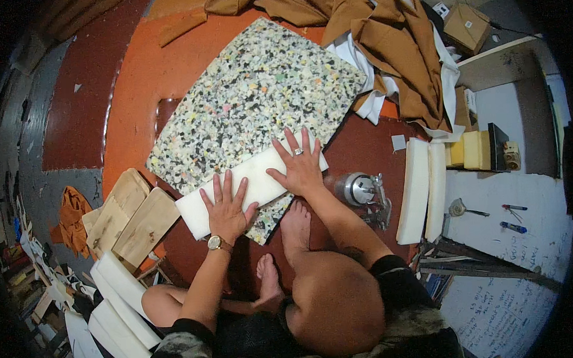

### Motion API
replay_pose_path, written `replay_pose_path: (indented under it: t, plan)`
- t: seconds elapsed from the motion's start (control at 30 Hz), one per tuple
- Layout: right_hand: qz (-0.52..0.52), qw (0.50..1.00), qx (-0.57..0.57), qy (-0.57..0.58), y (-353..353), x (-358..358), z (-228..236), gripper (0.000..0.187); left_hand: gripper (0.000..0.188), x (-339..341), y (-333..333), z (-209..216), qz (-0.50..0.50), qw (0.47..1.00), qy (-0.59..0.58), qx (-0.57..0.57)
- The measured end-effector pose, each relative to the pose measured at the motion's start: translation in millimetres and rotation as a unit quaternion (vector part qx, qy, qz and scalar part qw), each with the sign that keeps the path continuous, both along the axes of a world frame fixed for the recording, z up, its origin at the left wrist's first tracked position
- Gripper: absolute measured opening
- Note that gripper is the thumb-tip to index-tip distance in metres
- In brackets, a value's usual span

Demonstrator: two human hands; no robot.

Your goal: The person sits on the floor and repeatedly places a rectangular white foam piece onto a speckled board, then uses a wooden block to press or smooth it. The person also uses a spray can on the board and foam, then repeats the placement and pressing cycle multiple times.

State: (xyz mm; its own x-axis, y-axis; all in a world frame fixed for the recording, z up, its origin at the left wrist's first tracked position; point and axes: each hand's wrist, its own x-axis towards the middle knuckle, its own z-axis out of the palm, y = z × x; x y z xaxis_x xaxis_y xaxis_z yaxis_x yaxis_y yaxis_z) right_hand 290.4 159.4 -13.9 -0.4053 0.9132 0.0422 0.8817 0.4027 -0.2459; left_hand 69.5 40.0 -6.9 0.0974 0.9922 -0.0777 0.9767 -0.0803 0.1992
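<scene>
A long white foam strip [259,175] lies across the near part of a speckled, multicoloured foam slab [258,91]. My left hand [227,209] rests flat on the strip's left half with its fingers spread; a watch is on that wrist. On the strip's right end my right hand [300,166] presses down, also flat, its fingertips reaching past the far edge onto the slab. A corner of the slab shows on the near side of the strip, close to my bare foot [296,226]. Neither hand grips anything.
A spray gun with a metal cup [361,189] stands right of my foot. White foam strips [413,190] lie farther right, others [118,317] at lower left. Wooden boards [130,216] are at left; brown fabric [395,49] is heaped at the far right. A tape measure [458,208] lies right.
</scene>
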Motion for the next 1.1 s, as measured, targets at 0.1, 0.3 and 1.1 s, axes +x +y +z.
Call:
replay_pose_path:
  t: [0.1,0.3,1.1]
  plan:
    - [-0.01,0.998,-0.055,-0.022,3.5,3.0,8.5,0.085,0.069,-1.1,6.7,12.0,-0.01,1.0,-0.014,-0.01]
    - [-0.063,0.996,-0.058,-0.006,-14.9,-20.7,37.0,0.088,0.074,-45.9,-13.1,23.0,0.174,0.98,-0.08,0.053]
    - [-0.156,0.83,-0.393,0.364,-3.8,52.7,112.7,0.091,0.116,-145.8,-36.3,7.1,0.559,0.448,-0.683,-0.145]
